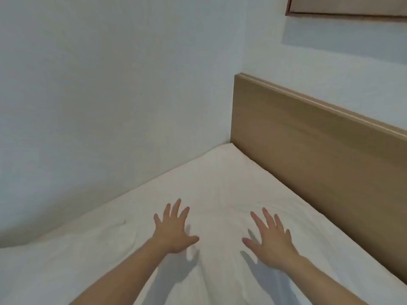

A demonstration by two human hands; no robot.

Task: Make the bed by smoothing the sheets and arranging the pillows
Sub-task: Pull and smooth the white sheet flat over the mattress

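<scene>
Now, left hand: the left hand has its fingers straight and fanned apart, palm down over the sheet; whether it presses the cloth or hovers just above it cannot be told.
Right hand: the right hand is likewise spread, fingers straight and apart, palm down, near the left one with a strip of bare sheet between them.
Forearms: both bare forearms reach in from the lower edge, and each throws a soft shadow on the cloth beneath it.
Sheet: white, it covers the bed all the way to the far corner; faint creases run between and ahead of the hands, and a few deeper folds lie to the left of the left hand.
Headboard: a light wooden headboard stands upright along the right side of the bed, touching the sheet's edge.
Wall: a pale wall runs along the left side and meets the headboard at the corner.
Frame: part of a brown-edged frame hangs on the wall above the headboard, cut off by the top edge.
Pillows: out of view.
</scene>
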